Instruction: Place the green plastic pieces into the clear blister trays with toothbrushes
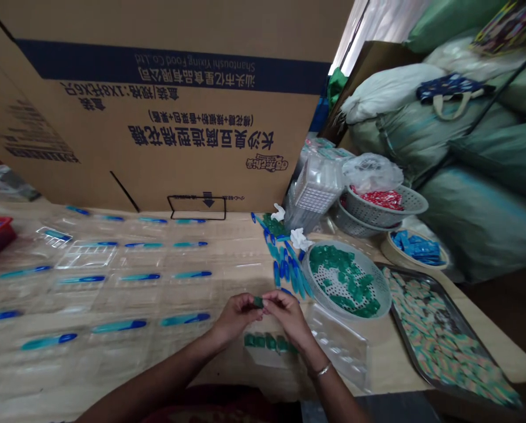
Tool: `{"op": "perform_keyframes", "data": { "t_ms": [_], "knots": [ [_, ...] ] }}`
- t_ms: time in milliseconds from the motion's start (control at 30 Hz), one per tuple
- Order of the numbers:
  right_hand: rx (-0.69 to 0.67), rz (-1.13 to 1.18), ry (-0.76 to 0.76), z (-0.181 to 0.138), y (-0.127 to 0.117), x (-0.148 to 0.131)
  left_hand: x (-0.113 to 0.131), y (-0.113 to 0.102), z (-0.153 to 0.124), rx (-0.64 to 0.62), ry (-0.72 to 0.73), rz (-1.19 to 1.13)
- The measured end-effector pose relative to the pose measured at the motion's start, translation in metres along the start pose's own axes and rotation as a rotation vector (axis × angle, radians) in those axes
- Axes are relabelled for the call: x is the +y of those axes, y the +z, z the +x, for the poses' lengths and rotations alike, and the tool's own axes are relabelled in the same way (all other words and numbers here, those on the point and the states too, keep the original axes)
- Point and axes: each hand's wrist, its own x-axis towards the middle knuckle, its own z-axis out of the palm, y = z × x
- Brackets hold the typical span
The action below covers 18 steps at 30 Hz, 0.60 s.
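the green piece (258, 302) is pinched between the fingertips of my left hand (236, 316) and my right hand (290, 314). both grips are narrow and closed on it, one from each side. i hold it just above the worktop (238, 234), left of the white colander (387, 292) and near it. the piece is too small for me to tell its long axis. neither hand is nearer, since they meet on it.

just on my side of the grip, also left of the colander, a row of green pieces (267, 342) lies in a clear tray (258, 356). the row runs left to right, below and toward me from what i hold.

the colander is heaped with more of the same green bits. against its left rim lies a pile of blue and teal spoons (284, 264). right of the colander sits a metal tray (406, 343) full of pale packets. beyond the colander are a basket of red packets (384, 202) and a bowl of blue packets (415, 247). far left of it, spoon trays (126, 276) lie in rows.

behind the colander and to its left, a cardboard box (157, 117) stands upside down. i can read "shantoushi yixing food co.,ltd" on its blue band and "1x8" in the line below. the large chinese print i cannot make out surely. green sacks (478, 194) are piled beyond the colander's right.
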Motion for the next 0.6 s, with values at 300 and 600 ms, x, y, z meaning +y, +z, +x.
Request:
{"op": "perform_keyframes", "data": {
  "t_ms": [300,600],
  "knots": [
    [0.193,-0.127,-0.139,0.009,-0.011,0.014,-0.003,-0.010,-0.001,0.061,0.018,0.126],
    [-0.329,-0.955,-0.478,0.058,-0.031,-0.008,0.057,-0.112,-0.009,0.633,0.353,0.730]
  ]
}}
